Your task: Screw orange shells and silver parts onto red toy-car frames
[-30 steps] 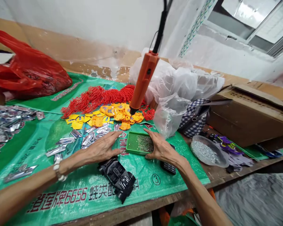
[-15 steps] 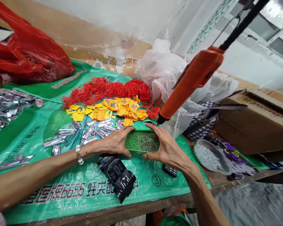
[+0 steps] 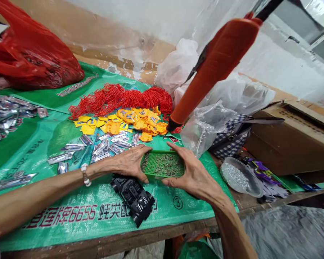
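A small green tray with a perforated bottom holds many tiny metal screws. My left hand grips its left end, thumb at the near side and fingers at the far side. Around the right end my right hand is closed in the same way. Just below my left hand lies a black plastic toy car chassis. An orange electric screwdriver hangs at a slant, its tip beyond the tray.
Silver parts, yellow pieces and red plastic netting lie beyond my hands. A red bag stands back left. Right are a clear bowl of small metal pieces, a cardboard box and a checkered bag.
The screws have shifted from the tray's right side and now lie spread across it, some at the left end. The screwdriver has swung left and appears closer.
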A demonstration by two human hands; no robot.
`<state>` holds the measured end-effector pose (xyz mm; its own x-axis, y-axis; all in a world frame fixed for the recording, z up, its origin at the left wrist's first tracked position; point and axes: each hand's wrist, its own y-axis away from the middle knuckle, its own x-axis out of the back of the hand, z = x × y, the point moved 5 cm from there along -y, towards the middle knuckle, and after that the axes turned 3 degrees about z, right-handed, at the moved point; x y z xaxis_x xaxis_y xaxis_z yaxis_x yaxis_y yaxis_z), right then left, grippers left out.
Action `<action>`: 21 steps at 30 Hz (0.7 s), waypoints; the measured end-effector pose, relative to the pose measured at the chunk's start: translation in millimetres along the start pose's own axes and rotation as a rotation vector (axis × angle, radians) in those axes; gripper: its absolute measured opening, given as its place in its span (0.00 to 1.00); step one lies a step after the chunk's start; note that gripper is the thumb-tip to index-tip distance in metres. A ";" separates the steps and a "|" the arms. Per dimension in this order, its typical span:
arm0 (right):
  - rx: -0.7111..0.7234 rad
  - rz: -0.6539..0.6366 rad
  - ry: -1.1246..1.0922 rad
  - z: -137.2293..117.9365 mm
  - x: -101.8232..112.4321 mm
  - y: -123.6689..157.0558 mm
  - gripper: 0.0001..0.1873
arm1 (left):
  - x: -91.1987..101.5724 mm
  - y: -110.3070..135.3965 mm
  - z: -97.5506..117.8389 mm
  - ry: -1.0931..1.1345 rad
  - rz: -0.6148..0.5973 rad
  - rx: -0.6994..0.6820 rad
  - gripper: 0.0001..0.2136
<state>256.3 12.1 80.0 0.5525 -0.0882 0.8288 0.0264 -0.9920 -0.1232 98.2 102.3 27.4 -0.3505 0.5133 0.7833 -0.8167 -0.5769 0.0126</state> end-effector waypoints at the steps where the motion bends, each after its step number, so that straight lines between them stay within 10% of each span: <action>1: -0.010 -0.004 -0.010 0.1 0.0 0.8 0.53 | -1.3 0.1 -0.5 0.004 -0.006 0.010 0.46; 12: -0.155 0.310 -0.428 27.7 -6.5 27.4 0.39 | 2.5 3.4 4.3 0.044 0.120 0.025 0.41; 21: -0.208 0.381 -0.252 22.7 -20.9 40.2 0.34 | -1.0 5.5 11.1 0.015 0.184 -0.003 0.36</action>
<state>264.7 -23.9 45.4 0.6754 -0.4486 0.5853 -0.3691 -0.8928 -0.2583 99.2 91.5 33.6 -0.5012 0.4084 0.7629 -0.7392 -0.6604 -0.1321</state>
